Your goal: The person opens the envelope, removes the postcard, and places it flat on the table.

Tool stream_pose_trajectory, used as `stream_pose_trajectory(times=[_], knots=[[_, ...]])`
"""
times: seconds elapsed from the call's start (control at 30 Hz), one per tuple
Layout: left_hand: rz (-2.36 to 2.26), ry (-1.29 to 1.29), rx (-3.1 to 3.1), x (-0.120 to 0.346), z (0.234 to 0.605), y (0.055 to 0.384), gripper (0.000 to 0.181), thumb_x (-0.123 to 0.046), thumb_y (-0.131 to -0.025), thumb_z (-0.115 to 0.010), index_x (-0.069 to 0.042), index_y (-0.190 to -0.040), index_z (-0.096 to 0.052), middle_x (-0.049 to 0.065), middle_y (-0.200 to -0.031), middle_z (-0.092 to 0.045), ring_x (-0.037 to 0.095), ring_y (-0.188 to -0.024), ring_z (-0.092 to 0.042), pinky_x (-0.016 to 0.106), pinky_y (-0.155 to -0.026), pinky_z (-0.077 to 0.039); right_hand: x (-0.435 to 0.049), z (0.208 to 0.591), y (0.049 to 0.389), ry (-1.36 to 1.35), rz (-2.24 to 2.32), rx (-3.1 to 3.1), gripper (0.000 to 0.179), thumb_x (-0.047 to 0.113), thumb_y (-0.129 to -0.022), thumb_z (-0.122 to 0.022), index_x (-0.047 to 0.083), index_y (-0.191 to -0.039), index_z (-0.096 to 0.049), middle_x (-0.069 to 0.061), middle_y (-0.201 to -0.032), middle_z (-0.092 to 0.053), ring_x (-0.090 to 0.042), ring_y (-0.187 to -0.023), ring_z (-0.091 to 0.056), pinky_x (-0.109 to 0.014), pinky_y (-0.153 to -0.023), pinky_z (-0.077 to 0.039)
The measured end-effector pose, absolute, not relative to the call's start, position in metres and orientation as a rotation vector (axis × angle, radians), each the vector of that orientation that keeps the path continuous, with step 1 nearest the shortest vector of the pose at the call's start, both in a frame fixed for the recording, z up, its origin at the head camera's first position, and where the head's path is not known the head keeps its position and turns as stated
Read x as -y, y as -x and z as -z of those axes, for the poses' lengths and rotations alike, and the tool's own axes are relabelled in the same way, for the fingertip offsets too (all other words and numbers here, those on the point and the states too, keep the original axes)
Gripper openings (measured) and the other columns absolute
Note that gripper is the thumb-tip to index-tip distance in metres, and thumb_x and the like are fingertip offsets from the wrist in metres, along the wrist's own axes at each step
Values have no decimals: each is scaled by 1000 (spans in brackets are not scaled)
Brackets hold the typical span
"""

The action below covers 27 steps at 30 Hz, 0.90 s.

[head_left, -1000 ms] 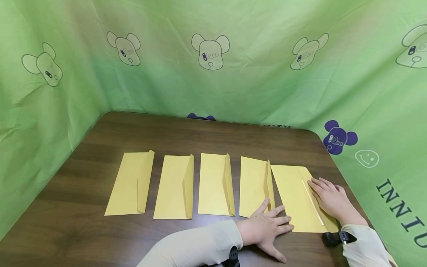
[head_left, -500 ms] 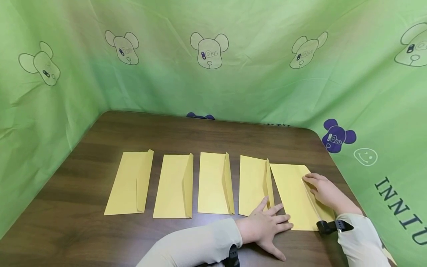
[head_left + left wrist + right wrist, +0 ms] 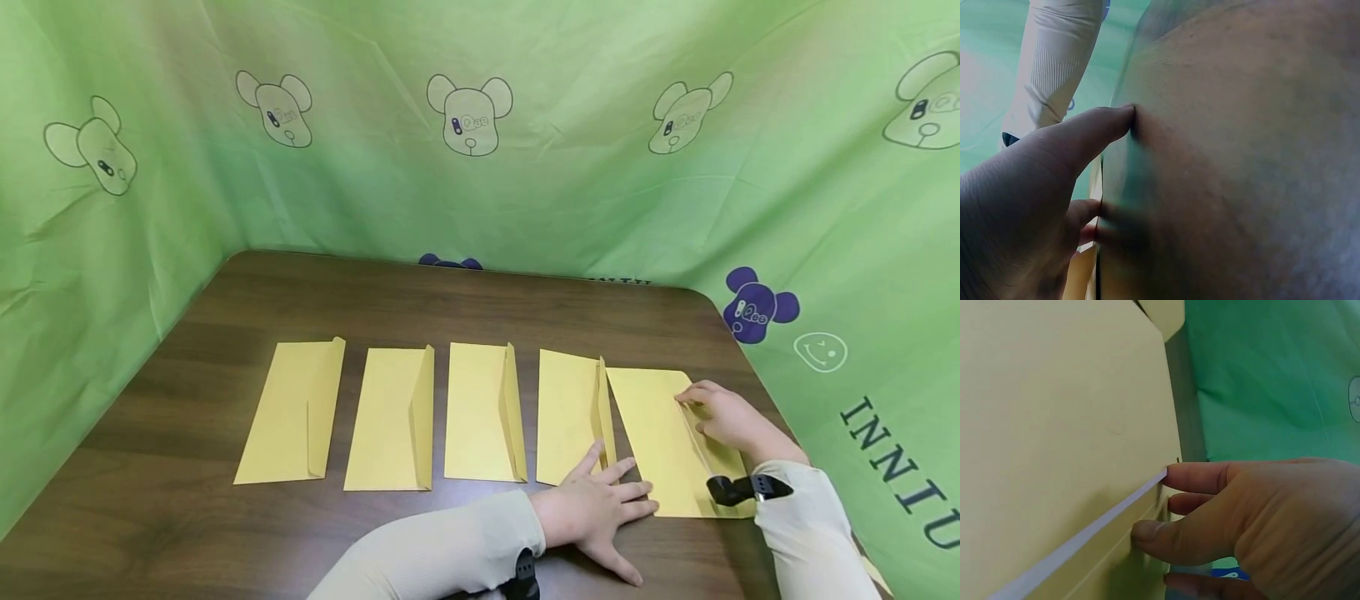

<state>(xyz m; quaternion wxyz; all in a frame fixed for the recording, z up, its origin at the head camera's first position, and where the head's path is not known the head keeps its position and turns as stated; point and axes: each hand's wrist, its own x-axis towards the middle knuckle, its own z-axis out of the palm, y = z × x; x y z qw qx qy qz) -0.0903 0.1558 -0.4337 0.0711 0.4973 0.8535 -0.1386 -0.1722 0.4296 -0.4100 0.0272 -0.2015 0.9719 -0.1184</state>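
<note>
The yellow envelope [image 3: 648, 442] at the right end of the row lies flat with its flap unfolded to the right. A narrow white strip [image 3: 1079, 537] runs along the flap. My right hand [image 3: 731, 421] is over the flap, its index fingertip right at the strip's far end and its thumb apart from it, lower on the flap in the right wrist view. My left hand [image 3: 596, 508] is spread on the table, its fingertips at the envelope's near left edge. The left thumb [image 3: 1097, 125] points away from the other fingers.
Several more yellow envelopes lie in a row to the left, the nearest envelope [image 3: 570, 408] close to the left hand's fingers, the farthest envelope [image 3: 281, 417] at the left. They rest on a brown wooden table [image 3: 420, 308]. A green printed curtain [image 3: 570, 200] surrounds it.
My right hand has shifted left from the flap's outer part to the white strip's far end, its fingers bending in. My left hand stays where it was.
</note>
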Motion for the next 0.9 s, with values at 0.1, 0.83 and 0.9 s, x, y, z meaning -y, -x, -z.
stream_pose_trajectory(times=[0.1, 0.83, 0.9], knots=[[414, -1495, -2566, -156, 433, 91, 91, -93, -77, -30, -51, -155, -10, -29, -161, -5, 8, -150, 4, 50, -118, 7, -432, 408, 175, 565, 430, -2975, 37, -11, -66, -74, -10, -103, -66, -26, -104, -60, -46, -97, -59, -60, -86, -47], [460, -1470, -2538, -158, 430, 90, 91, -94, -77, -28, -53, -155, -5, -30, -160, -1, 7, -150, 3, 50, -118, 6, -444, 396, 185, 222, 784, -2688, 27, 7, -89, -64, -11, -109, -61, -10, -100, -65, -14, -89, -56, -24, -76, -46], [460, -1471, -2539, -158, 430, 90, 91, -94, -77, -28, -53, -155, -5, -30, -160, -2, 7, -150, 3, 50, -118, 6, -445, 396, 186, 208, 823, -2652, 27, 5, -89, -61, -12, -110, -59, -10, -99, -64, -13, -87, -54, -27, -73, -47]])
